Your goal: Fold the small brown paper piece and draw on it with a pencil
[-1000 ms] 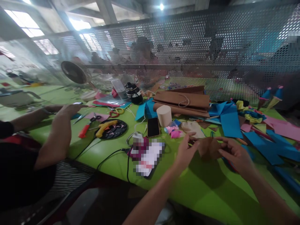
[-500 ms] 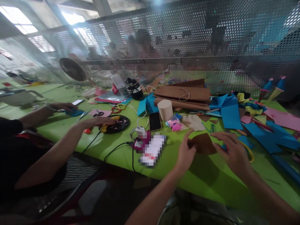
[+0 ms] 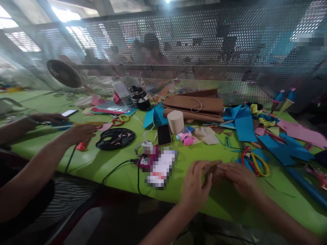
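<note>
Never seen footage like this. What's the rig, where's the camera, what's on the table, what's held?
There's no machine: a person works bare-handed, and every picture comes from a head-worn camera facing forward and down. The left hand and right hand hold a small brown piece, mostly hidden. On the green table are brown sheets, blue sheets, a pale cylinder, a dark-screened phone, a lit phone and, near the right hand, red-and-yellow scissors. The arms at left are a co-worker's.
</note>
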The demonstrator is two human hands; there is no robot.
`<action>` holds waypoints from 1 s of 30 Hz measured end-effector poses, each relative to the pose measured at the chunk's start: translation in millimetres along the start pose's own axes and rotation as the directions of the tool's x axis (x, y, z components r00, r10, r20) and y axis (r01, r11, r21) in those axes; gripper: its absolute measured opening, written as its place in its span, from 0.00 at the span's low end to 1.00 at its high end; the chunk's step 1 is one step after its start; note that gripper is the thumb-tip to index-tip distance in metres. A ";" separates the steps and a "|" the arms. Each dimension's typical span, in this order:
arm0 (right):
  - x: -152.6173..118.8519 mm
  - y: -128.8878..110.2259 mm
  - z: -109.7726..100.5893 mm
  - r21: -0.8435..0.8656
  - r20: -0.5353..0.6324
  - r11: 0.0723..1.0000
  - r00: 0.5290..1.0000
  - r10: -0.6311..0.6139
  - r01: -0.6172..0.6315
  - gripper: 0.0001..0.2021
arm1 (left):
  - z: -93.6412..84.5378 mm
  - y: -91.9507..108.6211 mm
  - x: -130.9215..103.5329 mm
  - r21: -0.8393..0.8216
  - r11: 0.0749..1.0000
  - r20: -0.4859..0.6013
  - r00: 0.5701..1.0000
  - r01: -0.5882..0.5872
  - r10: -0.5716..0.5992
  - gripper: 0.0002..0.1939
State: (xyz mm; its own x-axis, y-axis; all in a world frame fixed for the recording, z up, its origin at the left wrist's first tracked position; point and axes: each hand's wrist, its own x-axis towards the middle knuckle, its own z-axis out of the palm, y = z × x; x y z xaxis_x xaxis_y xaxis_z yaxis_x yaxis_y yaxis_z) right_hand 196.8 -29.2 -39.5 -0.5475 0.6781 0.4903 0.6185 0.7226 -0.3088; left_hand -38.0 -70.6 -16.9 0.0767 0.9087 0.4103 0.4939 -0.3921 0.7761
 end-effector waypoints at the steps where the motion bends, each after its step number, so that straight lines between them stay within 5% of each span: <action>1: 1.3 -0.2 0.4 0.011 0.007 1.000 1.000 -0.012 0.012 0.24 | -0.6 0.2 1.0 0.045 0.995 0.092 0.992 -0.091 0.087 0.14; 5: 1.2 -2.3 -1.0 0.004 0.034 0.999 0.999 -0.042 0.042 0.22 | 2.5 -4.5 2.4 0.165 0.956 0.454 0.879 -0.240 0.143 0.14; 9: -13.5 -3.8 -12.2 -0.079 0.096 0.997 0.995 -0.010 0.018 0.22 | 0.8 -15.3 -5.1 0.225 0.933 0.570 0.814 -0.280 0.107 0.26; 13: -35.0 -7.3 -27.1 -0.122 0.146 0.992 0.989 0.008 0.011 0.25 | -7.9 -20.5 -10.1 0.257 0.889 0.631 0.763 -0.380 0.143 0.27; 21: -60.0 5.8 -48.6 -0.171 0.106 0.978 0.984 0.142 -0.123 0.14 | -11.9 -16.5 -13.7 0.279 0.901 0.626 0.774 -0.332 0.091 0.27; 27: -44.2 20.4 -76.2 -0.215 -0.025 0.924 0.947 0.319 -0.317 0.13 | -6.2 -20.5 -18.1 0.288 0.904 0.597 0.797 -0.317 0.089 0.26; 30: -29.0 14.6 -71.9 -0.171 0.034 0.942 0.953 0.300 -0.290 0.13 | -6.8 -18.8 -16.3 0.281 0.908 0.597 0.797 -0.311 0.089 0.26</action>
State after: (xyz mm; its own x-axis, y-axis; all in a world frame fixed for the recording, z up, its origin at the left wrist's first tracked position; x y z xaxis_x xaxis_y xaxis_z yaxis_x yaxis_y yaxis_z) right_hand 262.3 -47.9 0.4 -0.3555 0.8679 0.3470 0.8375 0.4606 -0.2940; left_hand -54.4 -79.1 -34.9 0.6221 0.7751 0.1103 0.6676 -0.5987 0.4426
